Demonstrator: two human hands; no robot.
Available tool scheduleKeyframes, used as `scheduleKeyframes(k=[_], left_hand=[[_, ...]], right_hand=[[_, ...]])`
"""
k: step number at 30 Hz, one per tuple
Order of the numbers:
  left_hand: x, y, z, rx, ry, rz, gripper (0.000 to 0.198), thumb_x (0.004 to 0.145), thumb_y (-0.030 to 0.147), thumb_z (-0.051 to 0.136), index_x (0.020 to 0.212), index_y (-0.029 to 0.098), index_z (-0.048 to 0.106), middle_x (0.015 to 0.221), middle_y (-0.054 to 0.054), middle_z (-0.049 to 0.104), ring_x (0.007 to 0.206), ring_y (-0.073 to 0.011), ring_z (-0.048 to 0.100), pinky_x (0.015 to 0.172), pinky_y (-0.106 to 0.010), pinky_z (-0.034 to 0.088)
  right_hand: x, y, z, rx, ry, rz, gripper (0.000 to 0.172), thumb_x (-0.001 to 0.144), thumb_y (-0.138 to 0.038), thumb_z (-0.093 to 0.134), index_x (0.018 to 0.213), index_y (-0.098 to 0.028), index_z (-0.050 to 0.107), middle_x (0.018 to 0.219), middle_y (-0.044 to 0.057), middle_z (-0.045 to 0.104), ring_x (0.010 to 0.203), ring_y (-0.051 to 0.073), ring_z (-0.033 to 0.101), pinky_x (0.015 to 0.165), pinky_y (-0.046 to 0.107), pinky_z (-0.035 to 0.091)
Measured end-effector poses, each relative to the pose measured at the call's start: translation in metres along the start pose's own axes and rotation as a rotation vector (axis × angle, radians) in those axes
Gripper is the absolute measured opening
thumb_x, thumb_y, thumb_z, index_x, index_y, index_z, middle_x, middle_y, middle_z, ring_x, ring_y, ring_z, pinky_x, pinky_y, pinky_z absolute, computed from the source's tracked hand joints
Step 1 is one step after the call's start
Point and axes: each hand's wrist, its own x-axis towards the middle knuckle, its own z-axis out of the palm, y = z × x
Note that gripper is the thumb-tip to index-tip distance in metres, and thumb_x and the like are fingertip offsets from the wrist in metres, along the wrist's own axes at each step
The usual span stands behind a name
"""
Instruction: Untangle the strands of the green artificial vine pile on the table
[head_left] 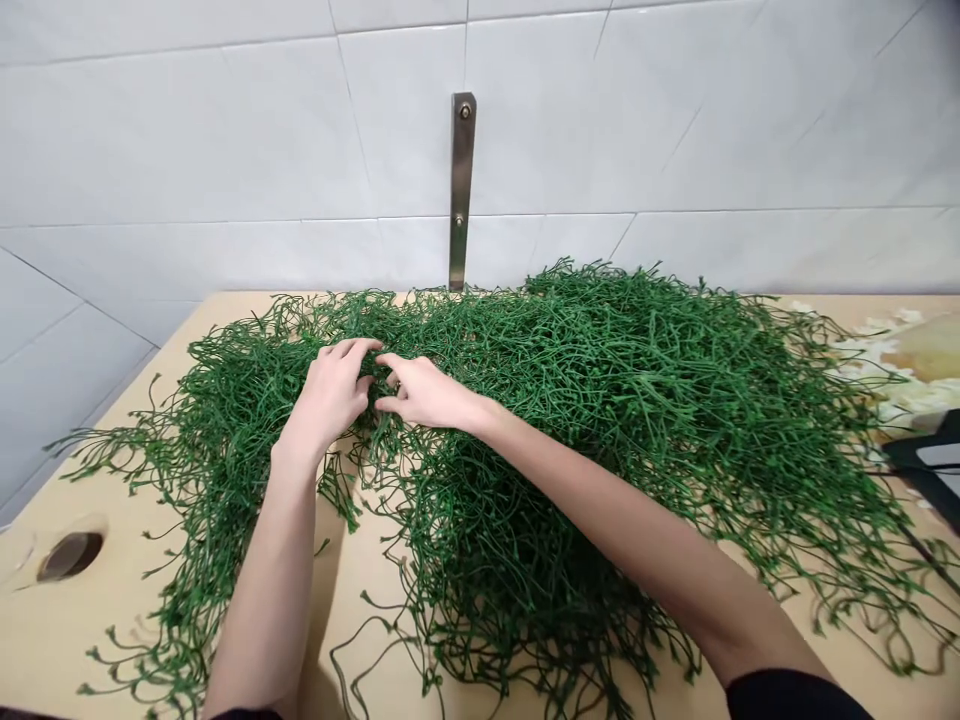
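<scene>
Green stems [645, 370] strew the tabletop [127, 610] (tiled wall [225, 140] at twelve o'clock); I can't tell the grip of left hand [334, 392] or right hand [426, 393].

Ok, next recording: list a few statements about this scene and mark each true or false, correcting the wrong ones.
1. The left hand and right hand are close together among the green strands. True.
2. The strands lie in neat, separate rows. False: they lie in tangled heaps.
3. A metal bar is fixed upright on the tiled wall behind the table. True.
4. The black object sits at the left edge of the picture. False: it is at the right edge.
5. Long sleeves cover both forearms down to the wrists. False: both forearms are bare.
6. Some strands spread loosely toward the near side of the table. True.
</scene>
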Motion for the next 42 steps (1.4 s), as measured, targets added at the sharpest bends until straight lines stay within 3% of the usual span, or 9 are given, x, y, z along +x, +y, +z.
scheduleKeyframes(k=[7, 12, 17, 23, 28, 32, 35, 38, 42], left_hand=[[0.001, -0.002, 0.004, -0.091, 0.137, -0.102, 0.076, 0.092, 0.038, 0.051, 0.154, 0.011, 0.016, 0.143, -0.026, 0.05, 0.131, -0.0379, 0.05, 0.106, -0.056, 0.04], [0.004, -0.002, 0.01, 0.056, 0.353, 0.062, 0.078, 0.09, 0.046, 0.056, 0.154, 0.018, 0.021, 0.156, -0.021, 0.036, 0.147, -0.0386, 0.029, 0.115, -0.06, 0.027], [0.005, -0.017, 0.016, 0.089, 0.298, 0.015, 0.065, 0.09, 0.042, 0.056, 0.149, 0.021, 0.037, 0.15, -0.025, 0.044, 0.141, -0.0459, 0.035, 0.104, -0.07, 0.034], [-0.001, -0.001, -0.002, -0.005, 0.367, 0.033, 0.061, 0.083, 0.031, 0.064, 0.141, 0.022, 0.046, 0.144, -0.021, 0.05, 0.135, -0.0451, 0.041, 0.105, -0.069, 0.035], [-0.008, 0.048, -0.004, -0.243, 0.444, 0.296, 0.053, 0.088, 0.031, 0.06, 0.139, 0.023, 0.047, 0.14, -0.012, 0.055, 0.132, -0.0279, 0.049, 0.112, -0.052, 0.039], [-0.005, 0.066, 0.018, -0.328, 0.469, 0.499, 0.029, 0.091, 0.025, 0.058, 0.119, 0.021, 0.062, 0.124, -0.011, 0.064, 0.117, -0.0228, 0.058, 0.099, -0.042, 0.051], [-0.005, 0.065, 0.026, -0.34, 0.473, 0.619, 0.02, 0.094, 0.018, 0.05, 0.102, 0.02, 0.068, 0.102, -0.009, 0.071, 0.099, -0.0198, 0.063, 0.086, -0.036, 0.055], [-0.008, 0.065, 0.026, -0.332, 0.534, 0.681, 0.022, 0.093, 0.016, 0.051, 0.107, 0.022, 0.068, 0.104, -0.009, 0.072, 0.098, -0.0198, 0.065, 0.085, -0.037, 0.055], [-0.008, 0.068, 0.03, -0.341, 0.553, 0.748, 0.035, 0.09, 0.01, 0.055, 0.121, 0.025, 0.058, 0.117, -0.01, 0.068, 0.109, -0.0201, 0.065, 0.092, -0.037, 0.054]], right_hand=[[0.003, -0.015, -0.042, -0.05, 0.276, -0.04, 0.021, 0.084, -0.01, 0.057, 0.094, -0.009, 0.075, 0.094, 0.012, 0.074, 0.081, 0.017, 0.065, 0.086, 0.04, 0.053], [-0.022, -0.024, -0.086, -0.17, 0.623, -0.143, 0.023, 0.089, -0.013, 0.05, 0.093, -0.011, 0.073, 0.098, 0.011, 0.072, 0.085, 0.019, 0.064, 0.082, 0.039, 0.054], [-0.049, -0.029, -0.11, -0.037, 0.877, -0.136, 0.018, 0.091, -0.029, 0.057, 0.097, -0.016, 0.069, 0.098, 0.007, 0.07, 0.086, 0.018, 0.065, 0.075, 0.032, 0.058], [-0.078, -0.032, -0.107, 0.117, 0.895, -0.148, 0.023, 0.092, -0.04, 0.06, 0.099, -0.02, 0.066, 0.095, 0.005, 0.068, 0.086, 0.016, 0.069, 0.081, 0.033, 0.062], [-0.107, -0.042, -0.093, 0.205, 0.828, -0.199, 0.015, 0.089, -0.033, 0.065, 0.094, -0.019, 0.068, 0.088, 0.004, 0.069, 0.084, 0.016, 0.07, 0.087, 0.035, 0.061], [-0.131, -0.037, -0.09, 0.344, 0.508, -0.225, 0.013, 0.086, -0.034, 0.068, 0.087, -0.021, 0.072, 0.08, 0.003, 0.07, 0.076, 0.015, 0.07, 0.074, 0.033, 0.06], [-0.136, -0.021, -0.088, 0.527, 0.348, -0.18, 0.037, 0.086, -0.053, 0.064, 0.08, -0.017, 0.071, 0.065, 0.004, 0.066, 0.061, 0.015, 0.067, 0.058, 0.031, 0.057], [-0.129, -0.008, -0.079, 0.633, 0.438, 0.004, 0.051, 0.088, -0.062, 0.055, 0.077, -0.015, 0.068, 0.065, 0.004, 0.063, 0.054, 0.013, 0.062, 0.045, 0.025, 0.052], [-0.118, -0.002, -0.063, 0.6, 0.163, 0.204, 0.043, 0.081, -0.054, 0.069, 0.098, -0.014, 0.068, 0.081, 0.005, 0.07, 0.064, 0.011, 0.064, 0.052, 0.021, 0.053]])
